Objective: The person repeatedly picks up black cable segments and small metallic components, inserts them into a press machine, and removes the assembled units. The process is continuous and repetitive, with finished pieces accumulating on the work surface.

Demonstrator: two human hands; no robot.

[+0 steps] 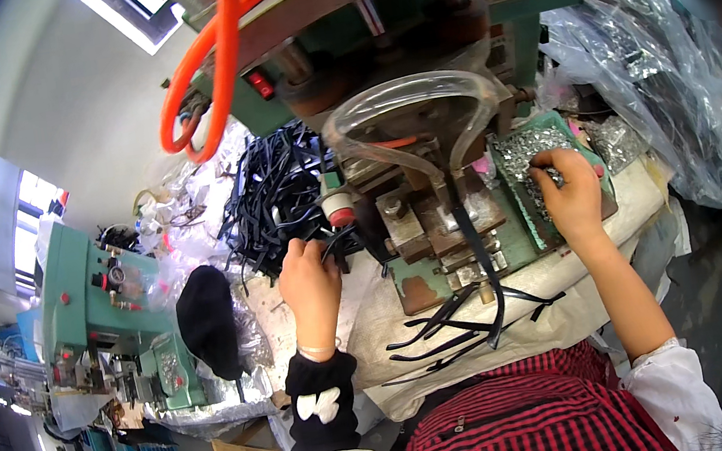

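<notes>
My left hand (311,291) is at the near edge of a tangled pile of black straps (270,188). Its fingers are pinched together on the end of one black strap. Over a green tray (520,213) filled with small shiny metal pieces (534,145), my right hand (574,198) has its fingertips bent down among the pieces. Those fingertips are drawn together; whatever they hold is too small to make out. Between my hands stands a green press (416,281), with one black strap (474,241) running down its front from the middle of the tooling.
Several black straps (451,329) lie before the press on pale cloth. A clear tube (407,93) loops over the tooling, and an orange hose (230,49) hangs above left. A red-topped button (339,212) stands beside the pile. Clear plastic sheeting (654,60) bulges at the right.
</notes>
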